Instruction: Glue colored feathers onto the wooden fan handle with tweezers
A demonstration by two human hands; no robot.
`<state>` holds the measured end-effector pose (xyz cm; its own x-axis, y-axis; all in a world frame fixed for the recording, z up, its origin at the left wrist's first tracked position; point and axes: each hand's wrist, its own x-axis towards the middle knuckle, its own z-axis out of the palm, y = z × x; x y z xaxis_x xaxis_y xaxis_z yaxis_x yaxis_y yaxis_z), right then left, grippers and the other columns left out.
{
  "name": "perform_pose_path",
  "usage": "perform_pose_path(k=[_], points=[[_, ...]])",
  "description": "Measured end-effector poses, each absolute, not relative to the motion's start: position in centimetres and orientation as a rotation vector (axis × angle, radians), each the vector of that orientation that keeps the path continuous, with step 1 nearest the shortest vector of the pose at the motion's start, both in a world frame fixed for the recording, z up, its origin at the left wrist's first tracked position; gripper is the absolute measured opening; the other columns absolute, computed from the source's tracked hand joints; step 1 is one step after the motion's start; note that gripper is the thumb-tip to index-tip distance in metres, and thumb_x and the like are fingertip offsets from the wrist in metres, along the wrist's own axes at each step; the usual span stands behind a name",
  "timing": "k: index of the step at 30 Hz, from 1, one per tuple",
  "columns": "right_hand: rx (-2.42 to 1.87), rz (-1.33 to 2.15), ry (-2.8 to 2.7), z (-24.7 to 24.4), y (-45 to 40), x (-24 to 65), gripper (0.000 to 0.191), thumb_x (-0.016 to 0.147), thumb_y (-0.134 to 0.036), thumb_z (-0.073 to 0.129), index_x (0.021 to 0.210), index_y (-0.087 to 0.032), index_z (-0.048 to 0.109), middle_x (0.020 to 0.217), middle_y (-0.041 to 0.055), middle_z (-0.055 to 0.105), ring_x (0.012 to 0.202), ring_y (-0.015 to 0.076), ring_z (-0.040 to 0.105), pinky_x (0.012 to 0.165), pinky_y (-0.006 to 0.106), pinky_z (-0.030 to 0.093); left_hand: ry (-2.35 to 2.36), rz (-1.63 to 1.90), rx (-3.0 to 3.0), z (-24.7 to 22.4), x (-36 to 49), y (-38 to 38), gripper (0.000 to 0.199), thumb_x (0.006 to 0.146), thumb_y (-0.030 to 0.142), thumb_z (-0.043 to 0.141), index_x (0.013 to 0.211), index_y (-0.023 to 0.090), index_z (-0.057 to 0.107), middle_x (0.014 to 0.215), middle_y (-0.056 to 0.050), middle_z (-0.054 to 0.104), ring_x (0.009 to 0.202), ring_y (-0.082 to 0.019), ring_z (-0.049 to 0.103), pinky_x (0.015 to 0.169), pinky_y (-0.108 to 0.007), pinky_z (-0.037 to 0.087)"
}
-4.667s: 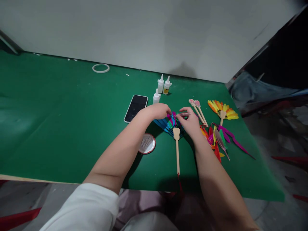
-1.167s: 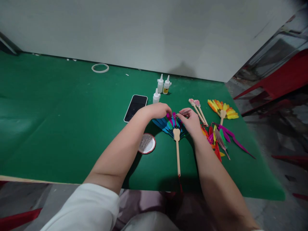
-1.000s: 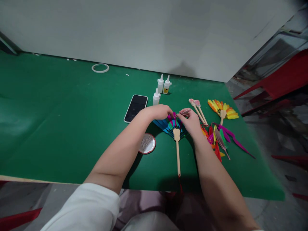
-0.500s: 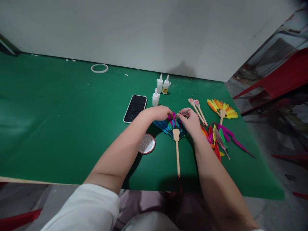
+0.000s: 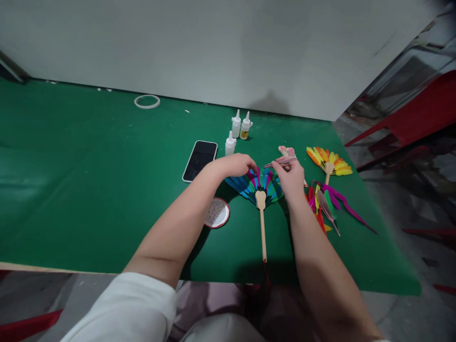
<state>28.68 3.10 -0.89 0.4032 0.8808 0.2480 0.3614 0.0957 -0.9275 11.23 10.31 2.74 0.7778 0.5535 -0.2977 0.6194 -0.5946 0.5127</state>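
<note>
A feather fan (image 5: 261, 199) in blue, green and magenta lies on the table, its wooden handle pointing at me and a red tassel at the end. At its upper left edge, my left hand (image 5: 238, 165) has its fingers curled down and closed on a magenta feather of the fan; the fingertips are partly hidden. Slim tweezers (image 5: 281, 162) are pinched in my right hand (image 5: 291, 178), just above the fan's upper right, their tips pointing left toward my left fingers. Beside my left forearm sits a round red-rimmed lid (image 5: 218, 213) holding many small bits.
A phone (image 5: 200, 160) and several small white glue bottles (image 5: 230, 144) stand beyond my left hand. To the right are pink-topped sticks (image 5: 287, 151), a yellow-orange fan (image 5: 329, 167) and loose feathers (image 5: 327, 209). A white ring (image 5: 147, 101) lies near the wall.
My right hand with the tweezers has moved right, away from my left fingers, uncovering more of the fan's feathers. My left hand has barely shifted.
</note>
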Motion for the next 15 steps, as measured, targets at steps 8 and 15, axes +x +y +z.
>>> perform_pose_path(k=[8,15], points=[[-1.488,0.557,-1.156,-0.87,3.06,28.61,0.018,0.066,-0.034,0.064,0.070,-0.020,0.053,0.083,0.0048,0.065,0.072,0.0185,0.063,0.070,0.035,0.051,0.891,-0.101,2.353,2.84,11.19,10.17,0.040,0.080,0.015,0.042,0.111,0.021,0.066,0.114,-0.004,0.067,0.101,-0.017,0.060,0.083,-0.023,0.043],[-1.471,0.574,-1.157,-1.37,3.27,28.77,0.018,0.067,-0.035,0.064,0.071,-0.021,0.053,0.083,0.0044,0.065,0.074,0.0184,0.062,0.070,0.035,0.052,0.893,-0.099,2.336,3.02,11.13,10.15,0.038,0.080,0.016,0.043,0.109,0.021,0.067,0.111,-0.004,0.068,0.097,-0.016,0.062,0.081,-0.022,0.044]])
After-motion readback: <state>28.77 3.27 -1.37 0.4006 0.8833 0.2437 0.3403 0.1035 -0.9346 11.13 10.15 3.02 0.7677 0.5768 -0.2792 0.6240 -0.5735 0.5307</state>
